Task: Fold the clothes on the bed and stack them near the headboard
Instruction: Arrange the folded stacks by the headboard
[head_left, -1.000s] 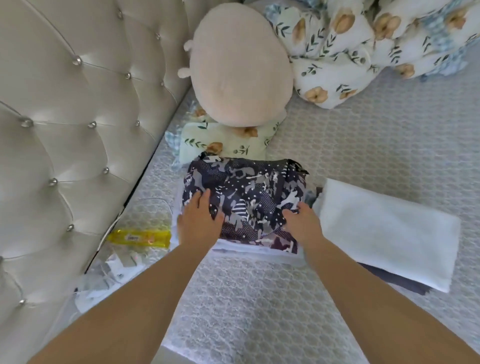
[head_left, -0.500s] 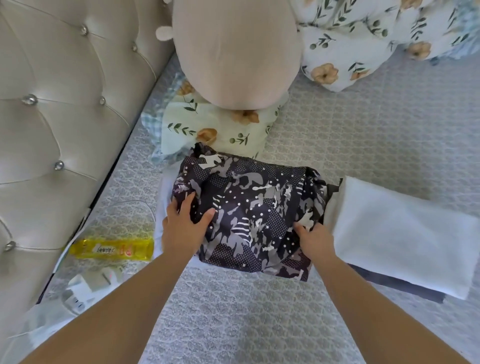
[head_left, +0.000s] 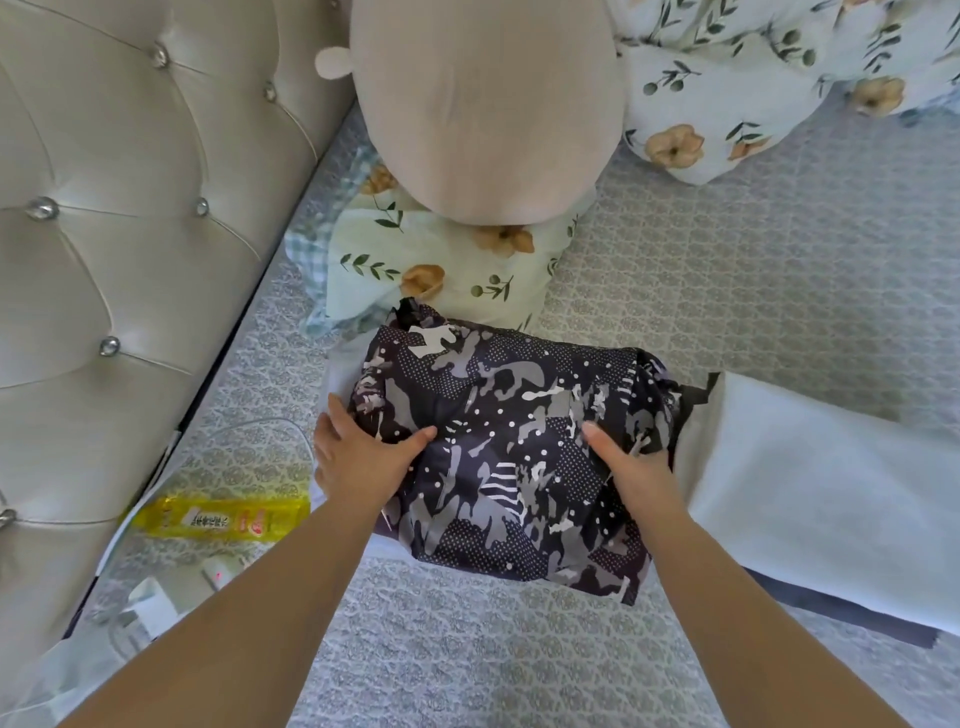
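**Patterned garment lands on the stack**

Tufted headboard (head_left: 119, 218) borders the bed (head_left: 727, 291). Beside it, the folded camouflage-print garment (head_left: 509, 457) tops a white folded piece. Left hand (head_left: 363, 462) and right hand (head_left: 631, 467) grip its sides. A folded white towel (head_left: 821, 493) lies farther out; stacking looks nearly finished.

Bed's got a grey patterned mattress cover (head_left: 701, 291) running right up to the tufted headboard (head_left: 119, 218). Sitting on it: a folded dark camo-print garment (head_left: 509, 415) on some pale fabric, a folded white towel (head_left: 810, 499) over something dark just beside it, a floral pillow (head_left: 441, 265) with a round beige plush (head_left: 488, 104) on top, a floral duvet (head_left: 753, 78), and a yellow packet (head_left: 223, 519) plus a white cable (head_left: 270, 423) near the headboard.
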